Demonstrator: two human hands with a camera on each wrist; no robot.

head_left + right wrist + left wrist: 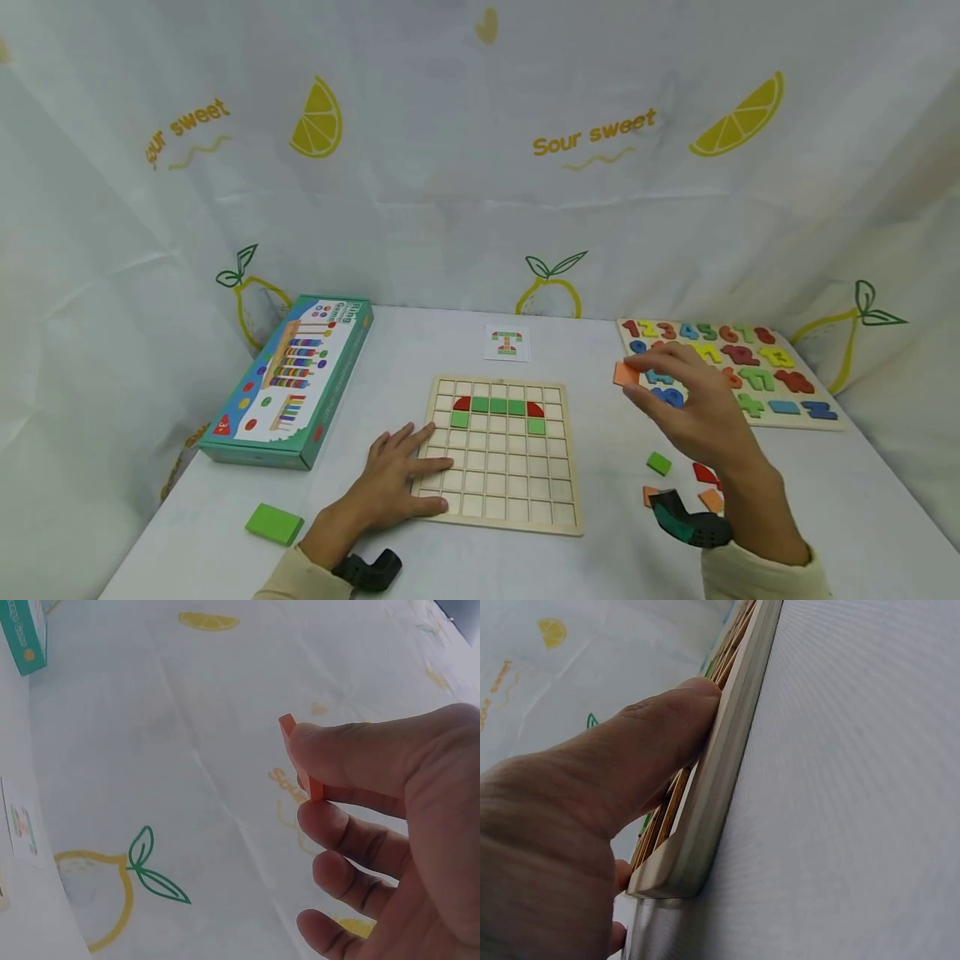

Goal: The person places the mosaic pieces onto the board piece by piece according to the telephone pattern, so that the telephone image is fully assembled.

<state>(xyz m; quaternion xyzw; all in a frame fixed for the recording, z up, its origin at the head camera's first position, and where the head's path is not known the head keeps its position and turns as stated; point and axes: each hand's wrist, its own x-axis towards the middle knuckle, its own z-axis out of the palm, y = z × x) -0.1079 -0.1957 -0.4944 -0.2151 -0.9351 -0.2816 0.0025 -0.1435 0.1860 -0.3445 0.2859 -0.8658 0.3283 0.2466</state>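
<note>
Sleeves (300,581): nearest the camera, both along the bottom edge; a low sweep of either could drag on the table (615,554).
Green block (273,523): just left of the left wrist; a backward swing of that forearm could nudge it.
Game box (292,383): lies flat behind the block, apart from the hands; little risk there, I judge.
Left hand (386,483): fingers spread and nearly straight, gripping nothing, resting on the grid board's left edge; a sideways push could slide the board.
Grid board (496,462): flat on the table, most cells bare; pressure on one edge only might let it turn.
Set tiles (498,406): red and green, in the upper cells; a jolt to the board could unseat them.
Picture card (507,343): behind the board, its print small, so a cell could be miscounted.
Orange tile (626,374): raised right of the board, pinched by thumb and forefinger; thin, so a loose pinch could let it twist or drop.
Right hand (697,408): thumb and forefinger closed on that tile, other fingers loosely curled.
Loose tiles (659,463): green, red, orange, partly hidden by the right wrist mount (678,521), which could scatter them if lowered.
Number board (787,420): behind the right hand; a dropped tile might land among its pieces.
</note>
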